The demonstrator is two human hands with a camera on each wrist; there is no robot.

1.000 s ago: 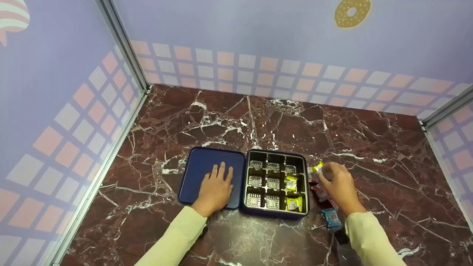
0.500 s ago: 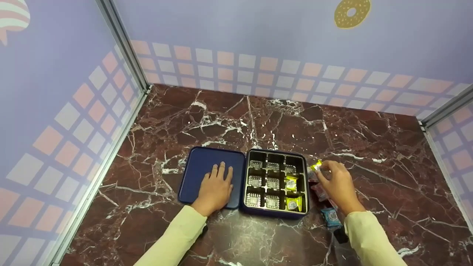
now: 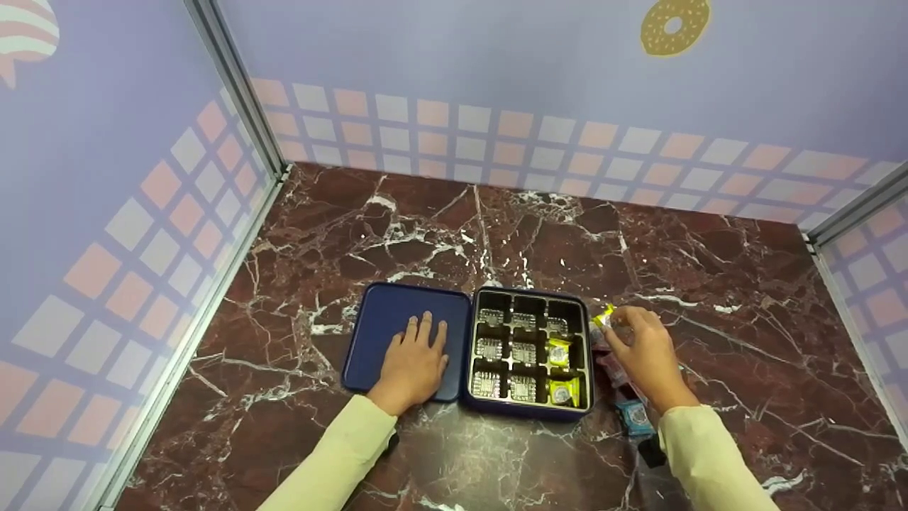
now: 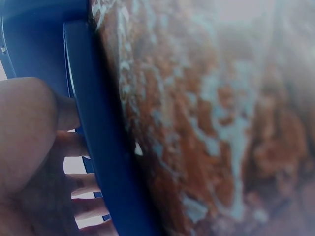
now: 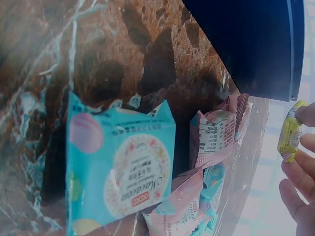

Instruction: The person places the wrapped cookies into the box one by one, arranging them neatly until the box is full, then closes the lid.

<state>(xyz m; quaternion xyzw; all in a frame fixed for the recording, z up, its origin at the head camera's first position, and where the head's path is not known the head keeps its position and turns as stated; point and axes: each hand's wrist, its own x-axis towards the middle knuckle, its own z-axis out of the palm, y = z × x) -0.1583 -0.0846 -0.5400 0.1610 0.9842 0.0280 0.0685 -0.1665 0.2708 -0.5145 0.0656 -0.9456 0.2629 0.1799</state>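
Observation:
My right hand (image 3: 649, 355) pinches a small yellow wrapped macaron packet (image 5: 291, 133) between thumb and fingers. It holds the packet just right of an open navy tin (image 3: 528, 409), above the rim's height in the right wrist view. Inside the tin is a divided tray; two yellow packets (image 3: 565, 392) lie in its right column, in the middle and front compartments. To the tin's left, my left hand (image 3: 411, 365) rests palm down on the navy lid (image 3: 379, 319), fingers straight and spread. The palm's underside is hidden.
A blue macaron packet (image 5: 120, 169) and several pink packets (image 5: 179, 209) lie on the table right of the tin, partly beneath my right hand. The marble-patterned table (image 3: 496, 227) meets purple panel walls (image 3: 461, 57) at the back and sides.
My right hand has shifted slightly left toward the tin, carrying the yellow macaron packet. The left hand, lid and tin look unmoved.

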